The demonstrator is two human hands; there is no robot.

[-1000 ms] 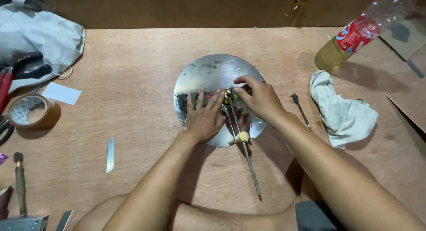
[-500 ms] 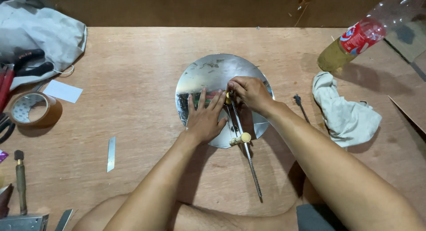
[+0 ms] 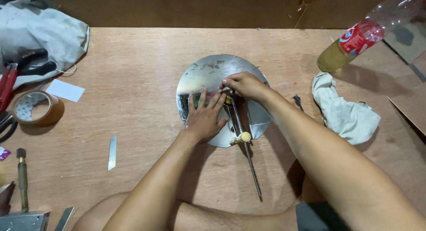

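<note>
A round mirror disc lies flat on the brown wooden board. My left hand presses flat on the disc with its fingers spread. My right hand grips the head of a circle cutter near the disc's middle. The cutter's thin metal rod runs from there toward me past the disc's near edge, with a cream knob on it near the rim.
A plastic bottle with yellowish liquid lies at the back right, a crumpled white rag beside it. At the left are a tape roll, a grey cloth, red-handled pliers, a white card, a small blade and a screwdriver.
My right hand has shifted left along the cutter's head across the disc. My left hand stays flat on the disc.
</note>
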